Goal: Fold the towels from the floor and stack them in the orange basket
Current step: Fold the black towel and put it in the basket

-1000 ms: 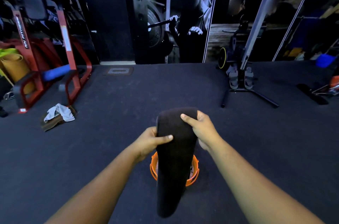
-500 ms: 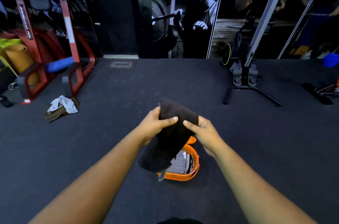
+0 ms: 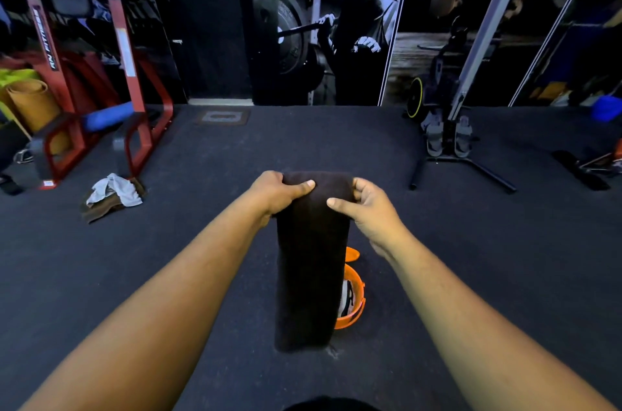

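Towel [image 3: 311, 262], dark: half a second ago bunched at chest height, now let down as a long narrow strip over the basket [image 3: 354, 306]. Left hand [image 3: 279, 193] and right hand [image 3: 368, 208] pinch its top corners. Judged mid-fold; another fold due before stacking.

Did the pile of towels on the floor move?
No. The towel pile lies by the foot of the red rack, same as before.

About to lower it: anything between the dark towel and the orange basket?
Nothing visible. The dark towel, gripped by left hand and right hand, hangs over the orange basket, hiding most of it.
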Motion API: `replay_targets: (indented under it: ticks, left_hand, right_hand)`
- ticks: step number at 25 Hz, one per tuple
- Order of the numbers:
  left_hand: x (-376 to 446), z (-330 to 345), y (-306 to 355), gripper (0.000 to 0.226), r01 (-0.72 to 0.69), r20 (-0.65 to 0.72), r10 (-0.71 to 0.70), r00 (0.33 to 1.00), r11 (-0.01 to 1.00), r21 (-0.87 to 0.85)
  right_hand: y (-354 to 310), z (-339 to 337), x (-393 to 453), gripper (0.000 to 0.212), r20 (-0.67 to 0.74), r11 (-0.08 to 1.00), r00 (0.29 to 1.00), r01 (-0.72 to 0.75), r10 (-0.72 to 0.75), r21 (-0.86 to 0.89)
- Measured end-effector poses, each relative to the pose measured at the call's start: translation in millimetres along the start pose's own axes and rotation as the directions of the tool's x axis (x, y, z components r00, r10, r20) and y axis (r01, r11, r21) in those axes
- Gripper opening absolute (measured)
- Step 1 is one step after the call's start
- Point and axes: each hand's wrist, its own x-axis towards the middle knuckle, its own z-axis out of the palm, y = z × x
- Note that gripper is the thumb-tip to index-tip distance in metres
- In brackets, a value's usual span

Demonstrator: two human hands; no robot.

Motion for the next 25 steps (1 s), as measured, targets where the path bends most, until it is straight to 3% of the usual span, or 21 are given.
replay_targets:
  ticks: [2, 4, 6, 7, 9, 10, 11, 12, 13, 15, 16, 18, 21, 25]
  left_hand:
    - [-4.4, -9.7, 10.1, 0.068, 0.004, 0.106, -0.025, 0.994, 0.981, 0.196]
    - [-2.4, -14.1, 9.9, 0.06, -0.005, 0.191, -0.042, 0.981, 0.97, 0.243]
    - [-4.9, -12.7, 9.2, 0.052, -0.047, 0.136, 0.005, 0.991, 0.95, 0.307]
    - [-5.6, -11.1, 10.3, 0.048, -0.072, 0.066, 0.048, 0.997, 0.897, 0.436]
    - [-12.6, -5.4, 17.6, 0.044, -0.049, -0.03, 0.106, 0.994, 0.668, 0.743]
    - [-15.3, -3.5, 20.7, 0.044, -0.028, -0.047, 0.117, 0.992, 0.572, 0.82]
    - [-15.0, -2.2, 22.6, 0.044, -0.016, -0.053, 0.108, 0.993, 0.553, 0.833]
    - [-12.9, -3.0, 21.8, 0.047, -0.021, -0.034, 0.077, 0.996, 0.616, 0.787]
    - [-7.8, -6.3, 18.1, 0.049, -0.036, 0.009, 0.04, 0.999, 0.751, 0.659]
    - [-4.0, -13.6, 8.0, 0.044, -0.028, 0.148, 0.003, 0.989, 0.986, 0.164]
    - [-5.5, -15.0, 1.5, 0.036, -0.004, 0.186, 0.019, 0.982, 0.996, -0.084]
    - [-7.9, -11.7, -8.7, 0.021, -0.001, 0.194, 0.073, 0.978, 0.938, -0.346]
    - [-13.0, -2.3, -18.9, 0.017, -0.054, 0.212, 0.157, 0.965, 0.904, -0.424]
    - [-17.1, 6.1, -32.3, 0.03, -0.053, 0.243, 0.207, 0.948, 0.852, -0.52]
  right_hand:
    - [-2.2, -5.2, 2.9, 0.04, 0.011, 0.997, 1.0, 0.022, -0.021, -0.072]
    - [2.9, -6.4, 3.6, 0.036, -0.057, 0.991, 0.998, 0.014, -0.021, -0.13]
    - [10.0, -5.5, 2.9, 0.032, -0.116, 0.977, 0.992, 0.022, -0.047, -0.21]
    - [12.4, -3.9, 2.4, 0.034, -0.123, 0.962, 0.99, 0.03, -0.065, -0.271]
    - [16.2, 1.1, 2.3, 0.051, -0.109, 0.925, 0.992, 0.01, -0.056, -0.381]
    - [16.7, 4.2, 2.2, 0.059, -0.105, 0.913, 0.993, -0.002, -0.045, -0.408]
    - [15.9, 6.5, 1.5, 0.063, -0.115, 0.907, 0.992, -0.007, -0.046, -0.421]
    - [15.6, 7.3, 1.8, 0.064, -0.138, 0.91, 0.989, -0.008, -0.054, -0.414]
    - [14.9, 6.6, 1.6, 0.065, -0.163, 0.925, 0.985, -0.011, -0.055, -0.381]
    - [11.5, 2.3, 1.9, 0.066, -0.169, 0.975, 0.985, -0.022, -0.016, -0.222]
    - [11.5, -0.8, 3.3, 0.065, -0.156, 0.992, 0.987, -0.051, 0.032, -0.117]
    - [7.1, -3.4, 4.1, 0.06, -0.097, 0.985, 0.981, -0.158, 0.165, 0.073]
    - [2.1, 0.7, 0.3, 0.064, 0.019, 0.961, 0.966, -0.26, 0.26, 0.094]
    - [-1.2, 0.5, -5.2, 0.071, -0.012, 0.986, 0.986, -0.166, 0.166, 0.033]
